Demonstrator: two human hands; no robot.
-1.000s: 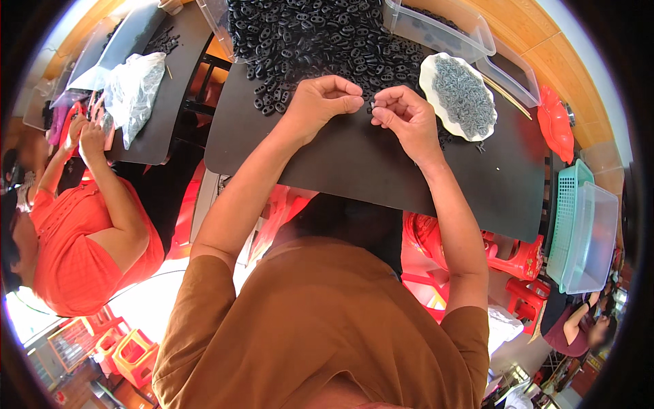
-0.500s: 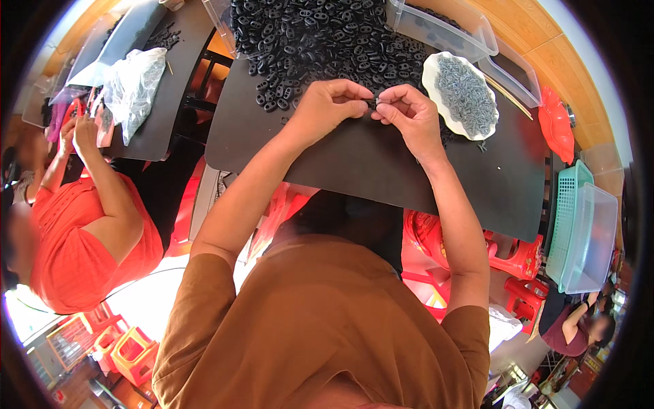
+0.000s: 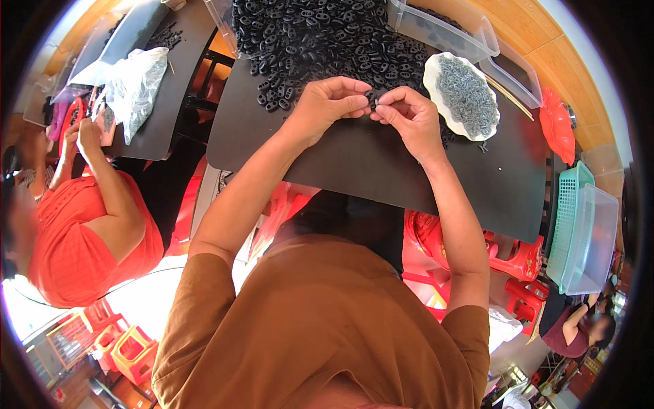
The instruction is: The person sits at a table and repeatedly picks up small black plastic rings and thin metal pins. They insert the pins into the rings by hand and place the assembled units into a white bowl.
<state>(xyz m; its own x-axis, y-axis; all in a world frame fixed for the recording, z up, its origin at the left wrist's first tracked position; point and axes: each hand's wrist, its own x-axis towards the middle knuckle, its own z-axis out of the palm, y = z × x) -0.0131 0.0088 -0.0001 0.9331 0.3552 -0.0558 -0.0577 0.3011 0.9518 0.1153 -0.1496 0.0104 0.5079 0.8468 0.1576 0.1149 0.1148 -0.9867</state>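
My left hand [image 3: 328, 109] pinches a small black two-holed piece [image 3: 371, 97] between thumb and fingertips, above the dark table [image 3: 327, 160]. Against the right side of this piece, the thumb and fingertips of my right hand [image 3: 410, 121] are closed. Whether a second tiny part sits in the right fingertips is hidden. Beyond both hands spreads a heap of similar black two-holed pieces [image 3: 320, 37]. To the right of my right hand stands a white scalloped dish [image 3: 434, 83], filled with small slender grey parts [image 3: 469, 95].
Clear plastic bins [image 3: 446, 37] stand behind the dish, beside thin wooden sticks [image 3: 509, 97]. A red dish [image 3: 556, 126] and a green basket [image 3: 569, 228] are at the right edge. At left, a person in red [image 3: 95, 238] works at another table holding a plastic bag [image 3: 136, 88].
The black piece has turned and shows more between my fingertips. Both my hands have stayed in nearly the same place. The hands of the person at left have shifted slightly.
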